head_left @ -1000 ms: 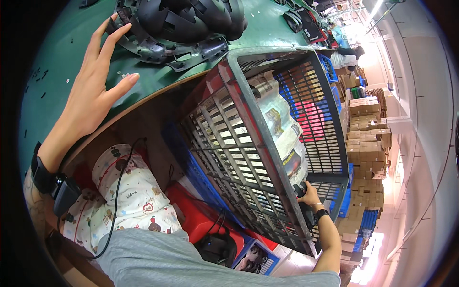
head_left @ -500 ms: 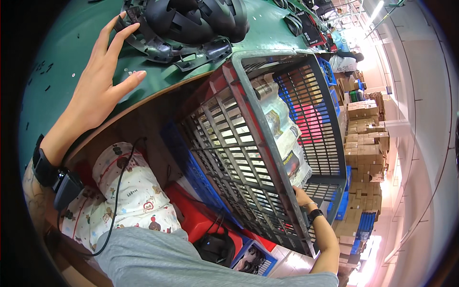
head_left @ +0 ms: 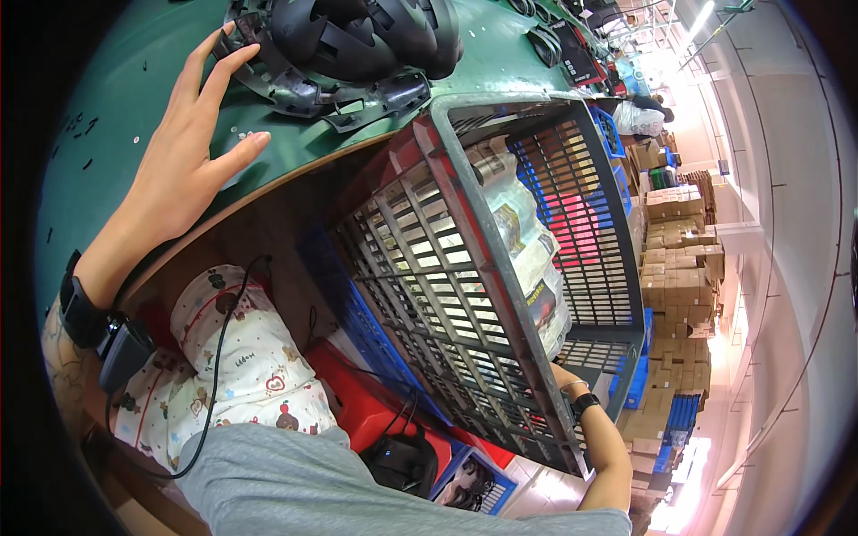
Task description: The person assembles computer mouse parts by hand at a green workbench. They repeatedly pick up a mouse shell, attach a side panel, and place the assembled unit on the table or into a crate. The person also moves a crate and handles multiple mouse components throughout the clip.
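Your hands are well apart. Your right hand (head_left: 569,382) is down inside the dark crate (head_left: 493,241), fingers hidden by its near side, so I cannot tell whether they hold anything. Newspaper (head_left: 527,241) lies in the crate beyond that hand. Your left hand (head_left: 179,170) is spread, grasping nothing, fingertips at the curved black strip (head_left: 299,98) left of the crate, beside the black shells (head_left: 366,36) on the green table (head_left: 107,116). The reach into the crate looks made; nothing shows lifted clear of it.
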`<state>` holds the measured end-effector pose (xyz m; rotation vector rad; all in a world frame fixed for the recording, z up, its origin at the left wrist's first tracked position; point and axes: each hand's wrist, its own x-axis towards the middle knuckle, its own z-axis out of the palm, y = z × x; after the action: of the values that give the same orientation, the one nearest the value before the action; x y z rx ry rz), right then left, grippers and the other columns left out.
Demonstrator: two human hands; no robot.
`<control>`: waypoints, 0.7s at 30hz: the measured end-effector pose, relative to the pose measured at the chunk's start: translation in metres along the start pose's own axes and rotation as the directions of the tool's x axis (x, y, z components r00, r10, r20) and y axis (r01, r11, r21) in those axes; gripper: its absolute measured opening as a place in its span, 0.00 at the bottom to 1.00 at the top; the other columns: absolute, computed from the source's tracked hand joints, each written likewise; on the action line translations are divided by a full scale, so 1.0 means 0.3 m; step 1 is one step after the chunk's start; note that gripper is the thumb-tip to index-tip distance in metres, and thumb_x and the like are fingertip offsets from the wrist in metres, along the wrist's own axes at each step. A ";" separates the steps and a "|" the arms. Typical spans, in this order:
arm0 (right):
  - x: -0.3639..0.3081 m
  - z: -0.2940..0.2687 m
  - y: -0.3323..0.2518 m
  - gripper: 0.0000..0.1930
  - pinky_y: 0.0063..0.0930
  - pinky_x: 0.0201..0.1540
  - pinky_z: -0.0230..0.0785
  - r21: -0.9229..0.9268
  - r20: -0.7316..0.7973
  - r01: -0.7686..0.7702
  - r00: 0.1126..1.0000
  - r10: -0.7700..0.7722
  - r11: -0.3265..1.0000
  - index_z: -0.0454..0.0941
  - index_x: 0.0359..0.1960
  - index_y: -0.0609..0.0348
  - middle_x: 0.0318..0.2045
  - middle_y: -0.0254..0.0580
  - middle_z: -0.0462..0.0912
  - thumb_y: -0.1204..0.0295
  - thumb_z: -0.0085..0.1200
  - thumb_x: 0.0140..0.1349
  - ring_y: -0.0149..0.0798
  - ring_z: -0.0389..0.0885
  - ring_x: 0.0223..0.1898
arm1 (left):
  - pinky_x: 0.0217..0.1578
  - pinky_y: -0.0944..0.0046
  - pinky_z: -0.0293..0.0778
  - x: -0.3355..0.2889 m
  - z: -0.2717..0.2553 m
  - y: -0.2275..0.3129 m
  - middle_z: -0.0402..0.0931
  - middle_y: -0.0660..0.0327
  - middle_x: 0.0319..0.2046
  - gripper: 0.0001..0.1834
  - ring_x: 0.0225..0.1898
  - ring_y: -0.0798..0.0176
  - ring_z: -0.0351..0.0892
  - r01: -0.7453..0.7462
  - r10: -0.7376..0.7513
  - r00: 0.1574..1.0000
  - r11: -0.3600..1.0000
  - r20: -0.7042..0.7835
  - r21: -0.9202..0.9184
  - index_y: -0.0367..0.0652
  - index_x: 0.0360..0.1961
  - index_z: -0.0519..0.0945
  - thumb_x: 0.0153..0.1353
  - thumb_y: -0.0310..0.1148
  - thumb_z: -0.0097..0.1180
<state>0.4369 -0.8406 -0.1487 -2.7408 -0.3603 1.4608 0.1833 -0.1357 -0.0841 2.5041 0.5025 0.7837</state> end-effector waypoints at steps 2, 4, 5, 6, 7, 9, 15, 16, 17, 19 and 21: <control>-0.027 0.002 -0.011 0.46 0.30 0.58 0.64 -0.022 0.003 0.023 1.000 -0.023 0.999 0.68 0.54 0.75 0.50 0.61 0.76 0.61 0.72 0.31 0.49 0.75 0.53 | 0.67 0.49 0.46 0.002 -0.001 0.001 0.42 0.55 0.70 0.36 0.71 0.47 0.43 -0.003 0.003 1.000 1.000 0.003 0.001 0.50 0.67 0.57 0.55 0.37 0.52; -0.046 0.002 -0.019 0.46 0.30 0.56 0.66 -0.068 0.010 0.022 1.000 -0.022 0.997 0.67 0.55 0.76 0.50 0.60 0.77 0.62 0.72 0.32 0.48 0.76 0.52 | 0.67 0.49 0.46 0.004 -0.002 0.001 0.42 0.55 0.70 0.36 0.71 0.47 0.43 -0.008 0.008 1.000 1.000 0.004 -0.003 0.50 0.67 0.57 0.55 0.37 0.52; -0.053 0.001 -0.020 0.46 0.31 0.55 0.67 -0.103 0.015 0.011 1.000 -0.009 0.995 0.67 0.55 0.76 0.49 0.59 0.77 0.62 0.72 0.33 0.47 0.77 0.51 | 0.67 0.49 0.46 0.005 -0.001 0.002 0.42 0.55 0.70 0.36 0.71 0.47 0.43 -0.012 0.012 1.000 1.000 0.004 -0.008 0.50 0.67 0.57 0.55 0.37 0.52; -0.061 0.000 -0.022 0.46 0.31 0.53 0.68 -0.137 0.019 -0.002 1.000 0.004 0.991 0.66 0.56 0.76 0.49 0.58 0.77 0.63 0.72 0.34 0.46 0.78 0.49 | 0.67 0.49 0.46 0.006 0.000 0.002 0.42 0.55 0.70 0.36 0.71 0.47 0.43 -0.017 0.017 1.000 1.000 0.005 -0.013 0.50 0.67 0.57 0.55 0.37 0.52; -0.069 -0.012 -0.058 0.45 0.30 0.51 0.70 -0.030 0.023 -0.055 0.998 0.056 0.998 0.66 0.56 0.75 0.48 0.57 0.78 0.64 0.72 0.35 0.45 0.79 0.47 | 0.67 0.49 0.46 0.005 -0.001 0.000 0.42 0.55 0.70 0.36 0.71 0.47 0.43 -0.014 0.014 1.000 1.000 0.004 -0.011 0.50 0.67 0.57 0.55 0.37 0.52; -0.108 -0.043 -0.188 0.45 0.30 0.46 0.72 0.181 0.050 -0.159 0.987 0.153 0.971 0.64 0.58 0.75 0.47 0.54 0.78 0.66 0.72 0.37 0.42 0.80 0.44 | 0.67 0.49 0.46 0.002 -0.005 -0.003 0.42 0.56 0.70 0.36 0.71 0.47 0.43 -0.007 0.007 1.000 1.000 0.000 -0.003 0.50 0.67 0.57 0.55 0.37 0.52; -0.184 0.002 -0.119 0.45 0.30 0.48 0.69 0.180 0.121 -0.121 0.988 0.100 0.976 0.62 0.61 0.70 0.49 0.52 0.77 0.65 0.71 0.40 0.40 0.76 0.47 | 0.67 0.49 0.46 0.004 -0.013 0.000 0.42 0.56 0.70 0.36 0.71 0.47 0.43 -0.021 0.021 1.000 1.000 0.003 -0.017 0.51 0.66 0.57 0.55 0.35 0.53; -0.193 0.006 -0.203 0.46 0.31 0.50 0.68 0.127 0.154 -0.107 0.984 0.087 0.986 0.61 0.61 0.70 0.50 0.53 0.76 0.64 0.71 0.41 0.40 0.75 0.49 | 0.67 0.49 0.46 0.002 -0.013 -0.004 0.42 0.55 0.70 0.36 0.71 0.47 0.43 -0.021 0.021 1.000 1.000 -0.002 -0.009 0.51 0.66 0.57 0.55 0.35 0.53; -0.231 -0.008 -0.285 0.45 0.31 0.55 0.63 0.188 0.212 -0.220 0.961 0.179 0.957 0.60 0.63 0.68 0.54 0.53 0.72 0.62 0.69 0.43 0.38 0.71 0.54 | 0.67 0.49 0.46 0.000 -0.013 -0.007 0.43 0.55 0.70 0.36 0.71 0.47 0.43 -0.022 0.022 1.000 1.000 -0.007 0.000 0.51 0.66 0.57 0.55 0.35 0.53; -0.275 0.007 -0.341 0.45 0.30 0.56 0.63 0.298 0.216 -0.283 0.950 0.224 0.912 0.59 0.63 0.68 0.55 0.52 0.72 0.62 0.68 0.45 0.38 0.70 0.53 | 0.67 0.49 0.46 0.001 -0.013 -0.015 0.43 0.55 0.70 0.36 0.71 0.47 0.43 -0.030 0.030 0.999 1.000 -0.012 -0.001 0.51 0.66 0.57 0.55 0.34 0.53; -0.293 0.028 -0.345 0.45 0.30 0.56 0.62 0.312 0.237 -0.281 0.948 0.212 0.907 0.59 0.63 0.68 0.55 0.52 0.72 0.62 0.68 0.45 0.38 0.70 0.53 | 0.67 0.49 0.46 -0.002 -0.014 -0.022 0.43 0.55 0.70 0.36 0.71 0.47 0.43 -0.032 0.032 0.999 0.999 -0.015 0.005 0.51 0.66 0.57 0.56 0.34 0.53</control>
<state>0.3626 -0.7590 -0.0692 -2.4358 0.2373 1.6719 0.1791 -0.1293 -0.0847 2.5178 0.4703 0.8154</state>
